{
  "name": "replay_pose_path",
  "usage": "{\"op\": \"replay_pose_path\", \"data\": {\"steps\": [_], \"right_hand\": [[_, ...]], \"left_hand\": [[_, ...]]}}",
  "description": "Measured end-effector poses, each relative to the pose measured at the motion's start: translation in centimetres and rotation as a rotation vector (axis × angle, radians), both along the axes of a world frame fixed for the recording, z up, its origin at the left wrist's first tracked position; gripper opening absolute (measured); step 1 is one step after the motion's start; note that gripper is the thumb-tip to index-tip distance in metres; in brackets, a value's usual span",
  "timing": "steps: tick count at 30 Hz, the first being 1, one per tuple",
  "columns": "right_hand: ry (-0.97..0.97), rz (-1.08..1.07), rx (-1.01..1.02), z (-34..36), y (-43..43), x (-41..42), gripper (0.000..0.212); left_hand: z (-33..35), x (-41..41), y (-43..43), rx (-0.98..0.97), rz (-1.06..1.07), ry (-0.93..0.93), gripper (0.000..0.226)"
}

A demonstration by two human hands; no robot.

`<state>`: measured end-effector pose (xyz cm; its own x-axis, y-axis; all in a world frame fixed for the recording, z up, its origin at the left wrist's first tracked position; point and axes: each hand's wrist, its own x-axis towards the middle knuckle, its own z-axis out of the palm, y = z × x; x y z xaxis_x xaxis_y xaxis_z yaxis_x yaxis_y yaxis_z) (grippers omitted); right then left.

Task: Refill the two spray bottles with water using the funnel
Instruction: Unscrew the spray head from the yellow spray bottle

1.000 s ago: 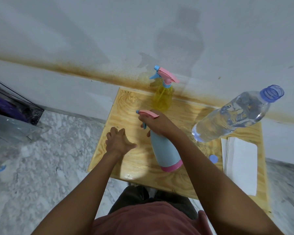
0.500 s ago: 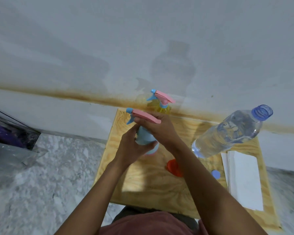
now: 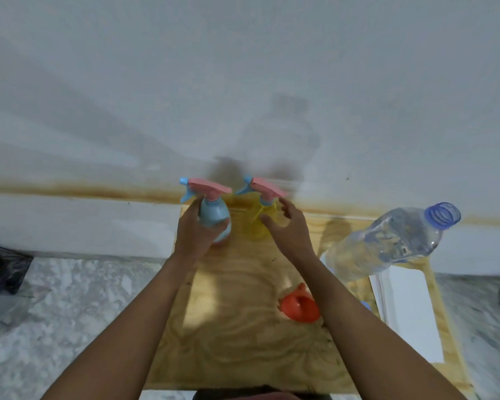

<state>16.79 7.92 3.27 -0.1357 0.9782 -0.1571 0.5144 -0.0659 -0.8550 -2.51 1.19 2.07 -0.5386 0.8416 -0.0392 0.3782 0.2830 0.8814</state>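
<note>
A blue spray bottle (image 3: 212, 216) with a pink trigger head stands at the far left of the wooden board, and my left hand (image 3: 195, 236) grips its body. Beside it stands a yellow spray bottle (image 3: 256, 226) with the same pink head. My right hand (image 3: 289, 230) is spread around the yellow bottle's right side, fingers relaxed; whether it touches the bottle I cannot tell. An orange funnel (image 3: 299, 306) lies on the board near my right forearm. A large clear water bottle (image 3: 387, 243) with an open blue neck stands at the right.
The wooden board (image 3: 243, 342) sits against a stained white wall. A white folded cloth (image 3: 407, 313) lies at the board's right edge, and a small blue cap (image 3: 365, 306) peeks out beside my right forearm. Marble floor surrounds the board; a dark container (image 3: 3, 272) stands at the left.
The blue bottle was carried to the back of the board beside the yellow one. My right hand left its trigger head and moved over to the yellow bottle. The camera tilted up.
</note>
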Motion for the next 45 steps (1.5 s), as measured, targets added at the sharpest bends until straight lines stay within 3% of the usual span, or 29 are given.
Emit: {"op": "replay_pose_path", "data": {"steps": [18,24,28,34,41,45], "right_hand": [[0.100,-0.058,0.095,0.8,0.7,-0.1,0.032],[0.152,-0.041,0.221,3.3,-0.8,1.8,0.032],[0.173,-0.041,0.254,5.4,-2.1,2.9,0.039],[0.248,0.027,0.266,8.7,-3.4,3.6,0.028],[0.339,0.087,0.296,10.6,-4.7,4.9,0.028],[0.385,0.085,0.254,11.8,-5.2,5.6,0.023]], "left_hand": [[-4.0,-0.4,1.5,0.001,-0.055,-0.116,0.068],[-2.2,2.4,-1.6,-0.070,0.103,-0.045,0.100],[-0.6,6.7,-5.7,0.090,0.038,0.092,0.088],[4.6,10.9,-5.5,0.219,-0.226,0.126,0.085],[8.5,12.8,-4.5,0.217,-0.148,0.065,0.066],[9.6,13.9,-5.0,0.213,-0.147,0.011,0.072]]}}
